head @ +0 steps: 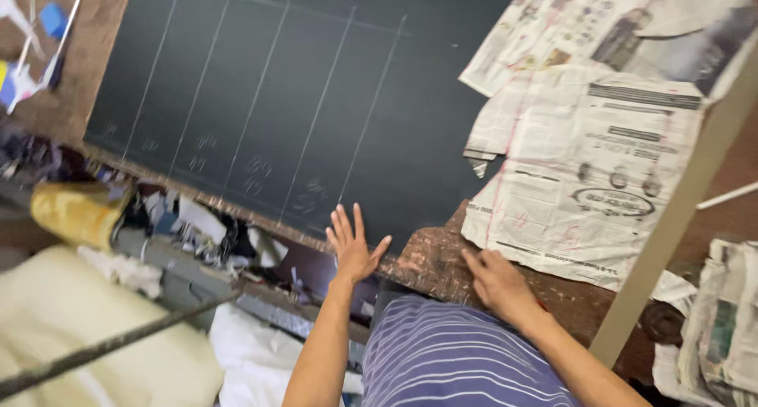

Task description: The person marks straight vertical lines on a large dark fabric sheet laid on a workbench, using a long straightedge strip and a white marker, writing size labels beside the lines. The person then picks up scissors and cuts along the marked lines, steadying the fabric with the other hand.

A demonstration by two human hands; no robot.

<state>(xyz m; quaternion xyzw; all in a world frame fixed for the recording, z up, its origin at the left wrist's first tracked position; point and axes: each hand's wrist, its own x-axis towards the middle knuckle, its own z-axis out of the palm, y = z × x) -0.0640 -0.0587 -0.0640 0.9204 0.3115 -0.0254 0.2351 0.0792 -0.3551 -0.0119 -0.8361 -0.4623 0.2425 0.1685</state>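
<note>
The left hand [352, 247] lies flat, fingers spread wide and grip holding nothing, on the near edge of a large dark sheet of board ruled with pale chalk lines [300, 99], which covers most of the worn brown wooden bench [430, 261]. The right hand [496, 279] rests open and empty on the bare bench just beside the board's corner, its fingertips near a crumpled sheet of printed newspaper [584, 178] that overlaps the board's right side.

The person wears a purple garment with thin white stripes; both forearms are bare, without sleeves.
</note>
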